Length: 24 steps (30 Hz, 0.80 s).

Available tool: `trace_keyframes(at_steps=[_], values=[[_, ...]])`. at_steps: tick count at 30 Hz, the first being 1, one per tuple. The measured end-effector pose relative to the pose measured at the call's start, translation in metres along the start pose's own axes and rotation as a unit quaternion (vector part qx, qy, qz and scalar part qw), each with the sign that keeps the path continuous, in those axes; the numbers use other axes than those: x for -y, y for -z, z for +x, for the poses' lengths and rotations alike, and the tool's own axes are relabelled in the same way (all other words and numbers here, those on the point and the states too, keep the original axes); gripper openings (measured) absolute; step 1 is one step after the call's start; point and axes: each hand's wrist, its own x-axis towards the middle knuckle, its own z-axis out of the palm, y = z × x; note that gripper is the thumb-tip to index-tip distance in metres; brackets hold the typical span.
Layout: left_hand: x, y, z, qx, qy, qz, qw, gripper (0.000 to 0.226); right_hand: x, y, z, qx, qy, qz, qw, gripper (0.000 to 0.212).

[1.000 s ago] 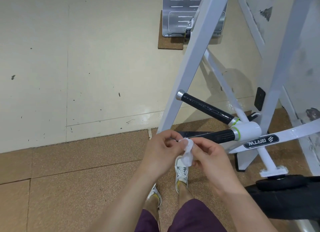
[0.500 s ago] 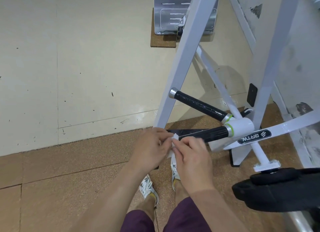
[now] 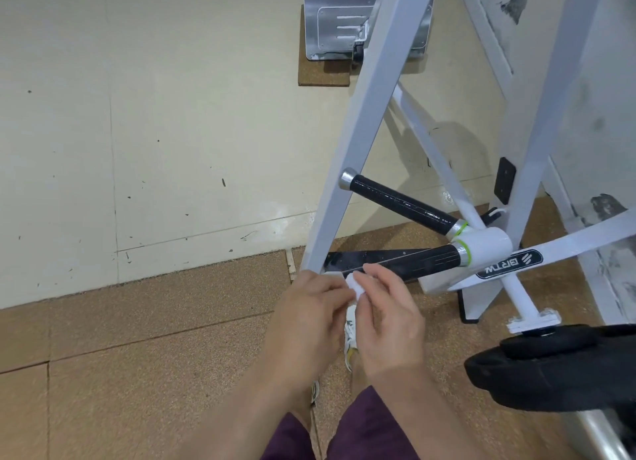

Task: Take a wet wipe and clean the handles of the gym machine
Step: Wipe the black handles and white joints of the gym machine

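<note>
A small bunched white wet wipe is pinched between the fingertips of my left hand and my right hand, held together in front of me. Just beyond them runs the lower black handle of the white gym machine; my right fingertips are close to its near end. The upper black handle, with a silver end cap, angles up to the left, untouched. Most of the wipe is hidden inside my fingers.
A slanted white frame leg stands just left of the handles, a second leg to the right. A black weight plate sticks out at lower right. A metal plate hangs on the cream wall. Cork floor tiles lie below.
My hands have gathered the hanging wipe into a tight wad and moved slightly up toward the lower handle. The view has shifted a little.
</note>
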Motion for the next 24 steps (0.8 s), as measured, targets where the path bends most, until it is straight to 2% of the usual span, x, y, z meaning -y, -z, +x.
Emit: trace_keyframes(at_steps=[3,7,10,14,15,19,24], values=[[0.0,0.003,-0.012,-0.008,0.0,-0.043,0.999,0.029,-0.007,0.0,-0.009,0.055,0.052,-0.099,0.992,0.037],[0.002,0.008,-0.013,-0.035,0.133,-0.167,0.976,0.036,-0.013,0.005,0.005,0.078,0.076,-0.092,0.99,0.024],[0.002,0.008,-0.01,-0.039,0.125,-0.152,0.98,0.036,-0.013,0.01,0.026,0.086,0.082,-0.073,0.99,0.012],[0.003,0.006,-0.008,-0.028,0.135,-0.143,0.98,0.038,-0.014,0.022,0.045,0.006,-0.029,-0.07,0.997,0.009],[0.004,0.006,-0.007,-0.024,0.134,-0.141,0.981,0.037,-0.012,0.02,0.043,0.007,-0.03,-0.069,0.997,0.01],[0.006,0.003,-0.004,-0.018,0.125,-0.113,0.986,0.034,-0.003,-0.002,0.024,0.052,0.063,-0.104,0.991,0.016],[0.003,0.006,-0.003,-0.005,0.112,-0.086,0.99,0.035,-0.012,0.014,0.04,0.0,0.003,-0.134,0.991,0.012]])
